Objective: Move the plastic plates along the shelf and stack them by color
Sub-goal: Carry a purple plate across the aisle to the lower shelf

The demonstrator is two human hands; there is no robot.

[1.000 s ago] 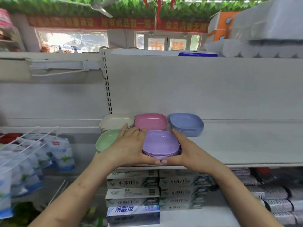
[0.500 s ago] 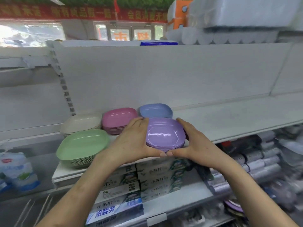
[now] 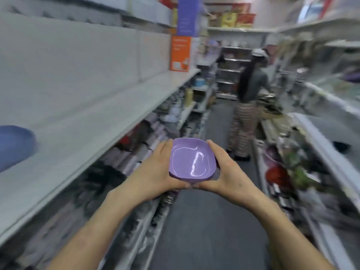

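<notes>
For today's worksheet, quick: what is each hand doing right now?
Left hand: holds the purple plates.
Right hand: holds the purple plates too.

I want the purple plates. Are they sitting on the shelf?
No, the left hand and right hand hold the purple plates above the aisle floor.

The picture's left edge cuts off the blue plates [image 3: 15, 145] on the shelf [image 3: 93, 123], so their number cannot be told. The left hand [image 3: 155, 172] and right hand [image 3: 226, 172] cover the sides of the purple plates [image 3: 191, 159], hiding how many are stacked. Goods below the shelf's front edge are blurred beyond reading, as is the person [image 3: 247, 94] down the aisle
</notes>
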